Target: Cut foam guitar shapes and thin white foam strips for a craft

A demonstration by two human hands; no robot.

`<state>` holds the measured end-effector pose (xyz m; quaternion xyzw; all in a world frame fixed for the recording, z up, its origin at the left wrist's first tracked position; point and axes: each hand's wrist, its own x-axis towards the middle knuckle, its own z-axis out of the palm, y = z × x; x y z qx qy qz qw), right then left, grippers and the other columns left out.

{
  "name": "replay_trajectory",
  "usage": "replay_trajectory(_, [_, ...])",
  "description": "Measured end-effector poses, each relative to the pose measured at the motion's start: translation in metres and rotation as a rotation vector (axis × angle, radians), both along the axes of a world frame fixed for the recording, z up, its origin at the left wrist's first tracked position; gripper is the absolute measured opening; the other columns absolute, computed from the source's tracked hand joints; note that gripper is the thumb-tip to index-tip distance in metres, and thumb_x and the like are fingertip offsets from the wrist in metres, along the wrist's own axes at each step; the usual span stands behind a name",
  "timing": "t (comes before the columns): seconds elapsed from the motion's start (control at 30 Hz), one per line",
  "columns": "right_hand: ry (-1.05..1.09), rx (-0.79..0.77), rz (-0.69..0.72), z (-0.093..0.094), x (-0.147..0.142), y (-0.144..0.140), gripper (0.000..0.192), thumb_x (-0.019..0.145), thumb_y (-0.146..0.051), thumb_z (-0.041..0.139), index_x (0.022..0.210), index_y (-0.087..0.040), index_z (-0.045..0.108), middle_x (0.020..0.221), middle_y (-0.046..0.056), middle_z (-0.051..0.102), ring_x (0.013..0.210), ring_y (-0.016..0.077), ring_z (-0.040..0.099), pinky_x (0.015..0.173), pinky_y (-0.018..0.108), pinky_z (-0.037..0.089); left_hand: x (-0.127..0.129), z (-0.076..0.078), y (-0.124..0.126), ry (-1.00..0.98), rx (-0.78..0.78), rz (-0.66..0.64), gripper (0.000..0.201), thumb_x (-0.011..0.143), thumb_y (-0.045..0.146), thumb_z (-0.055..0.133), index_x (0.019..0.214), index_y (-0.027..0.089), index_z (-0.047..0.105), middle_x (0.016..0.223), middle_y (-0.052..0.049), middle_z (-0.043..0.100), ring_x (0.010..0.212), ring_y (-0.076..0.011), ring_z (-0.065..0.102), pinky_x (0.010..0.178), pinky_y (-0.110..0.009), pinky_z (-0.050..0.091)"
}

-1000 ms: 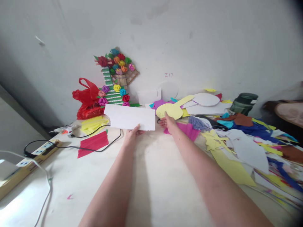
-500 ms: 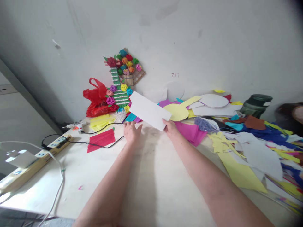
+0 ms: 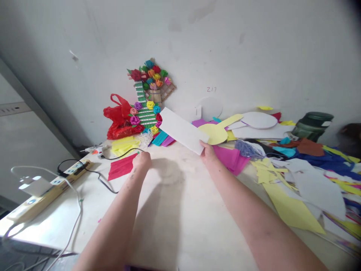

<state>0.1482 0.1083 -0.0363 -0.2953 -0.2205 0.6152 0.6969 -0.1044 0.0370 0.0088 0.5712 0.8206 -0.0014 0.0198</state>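
Pinching a white card (image 3: 182, 130) by its near right corner in the right hand (image 3: 209, 153), with the thumb on top and the fingers tucked underneath. Holding the card slantwise above the far part of the table (image 3: 194, 210) — aimed up and left toward the paper flowers (image 3: 150, 105), with the right end overlapping the yellow paper cutout (image 3: 213, 133) in view. Just beside the right hand, seen spread on the table: magenta crepe paper (image 3: 232, 160), then a tangle of grey-purple yarn (image 3: 246, 149). Curling the left hand (image 3: 142, 161) into a loose fist at the right edge of the red crepe paper (image 3: 121, 167), right where the black cord (image 3: 124, 153) meets the knuckles. Cannot tell whether pinching cord or paper there — fingertips hidden from this side. Near the left hand, to be seen beyond the red paper: yellow crepe paper (image 3: 125, 145). Farther left, along the table edge: a power strip (image 3: 53, 188) with a white plug (image 3: 35, 186). Behind, close to the wall: a red plastic bag (image 3: 118, 116). Well off to the right, behind heaped paper scraps (image 3: 316, 184): a dark green flask (image 3: 313, 126).
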Motion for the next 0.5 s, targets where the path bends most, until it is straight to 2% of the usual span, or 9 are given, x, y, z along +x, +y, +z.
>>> replay_trajectory(0.1, [0.024,-0.037,-0.004,0.006,0.005,-0.004,0.028,0.067,-0.014,0.058,0.095,-0.018,0.058,0.077,-0.001,0.068,0.071,0.0130,0.064,0.059,0.024,0.053,-0.007,0.006,-0.002,0.026,0.000,-0.002,0.036,0.069,0.010,0.051,0.103,0.010,0.064,0.106,-0.021,0.061,0.098,-0.0291,0.059,0.075,-0.034,0.047])
replay_trajectory(0.23, [0.039,-0.036,-0.026,0.015,0.013,-0.009,0.029,0.069,-0.017,0.056,0.098,-0.019,0.057,0.079,-0.001,0.068,0.067,0.0124,0.063,0.044,0.019,0.046,-0.006,0.004,0.002,0.061,0.066,0.004,0.032,0.069,0.027,0.058,0.097,0.013,0.066,0.103,-0.021,0.062,0.095,-0.0318,0.059,0.075,-0.037,0.046])
replay_trajectory(0.4, [0.012,0.012,-0.061,0.017,0.021,-0.005,0.032,0.070,-0.020,0.054,0.102,-0.019,0.056,0.089,0.002,0.069,0.079,0.0157,0.064,0.051,0.023,0.050,0.007,-0.008,0.017,0.026,0.228,0.010,0.029,0.073,0.038,0.055,0.086,0.015,0.066,0.095,-0.021,0.063,0.093,-0.0336,0.059,0.076,-0.042,0.044])
replay_trajectory(0.5, [-0.082,0.010,-0.046,0.015,0.024,-0.002,0.030,0.070,-0.021,0.054,0.101,-0.019,0.056,0.088,0.002,0.069,0.080,0.0169,0.064,0.058,0.028,0.053,0.014,-0.017,0.028,-0.137,0.342,-0.007,0.022,0.072,0.037,0.056,0.080,0.018,0.064,0.092,-0.018,0.064,0.092,-0.0333,0.060,0.075,-0.043,0.044])
